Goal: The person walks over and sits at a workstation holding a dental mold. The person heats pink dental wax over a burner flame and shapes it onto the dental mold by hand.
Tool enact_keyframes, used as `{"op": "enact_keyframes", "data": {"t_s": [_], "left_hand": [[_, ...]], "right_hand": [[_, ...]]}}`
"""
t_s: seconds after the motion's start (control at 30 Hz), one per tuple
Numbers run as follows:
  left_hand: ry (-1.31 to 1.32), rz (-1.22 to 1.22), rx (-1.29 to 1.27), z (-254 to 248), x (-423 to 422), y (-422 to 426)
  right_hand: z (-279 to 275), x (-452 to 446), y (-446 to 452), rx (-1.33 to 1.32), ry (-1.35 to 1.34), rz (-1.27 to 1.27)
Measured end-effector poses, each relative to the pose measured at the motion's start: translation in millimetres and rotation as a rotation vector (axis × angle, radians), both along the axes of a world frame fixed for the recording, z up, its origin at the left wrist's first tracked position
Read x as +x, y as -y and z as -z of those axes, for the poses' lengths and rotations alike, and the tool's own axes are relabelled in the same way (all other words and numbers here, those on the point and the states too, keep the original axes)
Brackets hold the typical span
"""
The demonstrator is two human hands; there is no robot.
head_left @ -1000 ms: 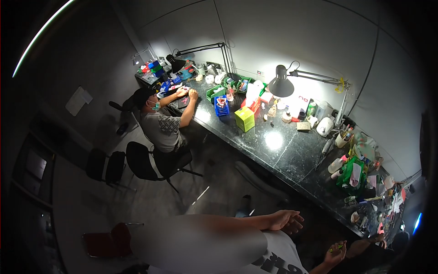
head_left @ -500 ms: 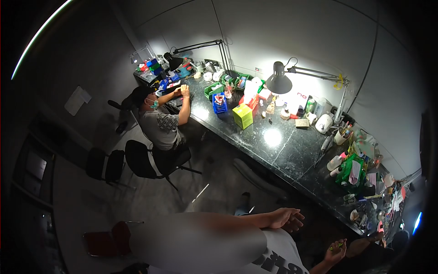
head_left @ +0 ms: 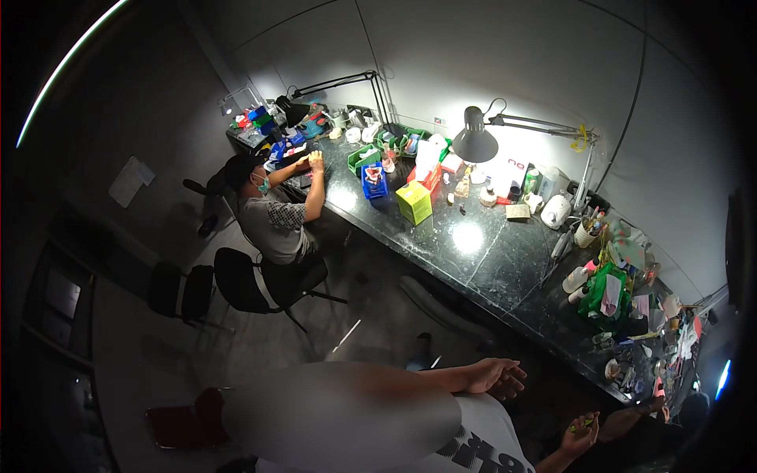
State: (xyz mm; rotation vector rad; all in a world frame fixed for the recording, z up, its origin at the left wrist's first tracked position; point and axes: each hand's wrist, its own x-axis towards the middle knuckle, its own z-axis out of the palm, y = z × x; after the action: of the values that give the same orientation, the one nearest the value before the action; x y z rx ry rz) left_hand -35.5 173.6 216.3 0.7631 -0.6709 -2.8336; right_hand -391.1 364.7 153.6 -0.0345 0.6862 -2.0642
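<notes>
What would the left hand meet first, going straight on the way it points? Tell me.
Probably the dark worktop, at its near edge; depth is unclear, so the left hand might pass below it.

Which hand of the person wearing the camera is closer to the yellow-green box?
Left. The left hand is below and to the right of the yellow-green box in the picture; the right hand is lower and farther right.

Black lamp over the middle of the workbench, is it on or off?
On: the wall beside the black lamp glows white, and a bright glare shows on the workbench below it.
</notes>
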Motion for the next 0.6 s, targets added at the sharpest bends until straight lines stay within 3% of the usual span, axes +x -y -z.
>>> {"op": "enact_keyframes", "data": {"t_s": [0.6], "left_hand": [[0.045, 0.009, -0.013, -6.9, 0.9, 3.7]], "right_hand": [[4.4, -0.8, 10.0, -0.041, 0.015, -0.013]]}}
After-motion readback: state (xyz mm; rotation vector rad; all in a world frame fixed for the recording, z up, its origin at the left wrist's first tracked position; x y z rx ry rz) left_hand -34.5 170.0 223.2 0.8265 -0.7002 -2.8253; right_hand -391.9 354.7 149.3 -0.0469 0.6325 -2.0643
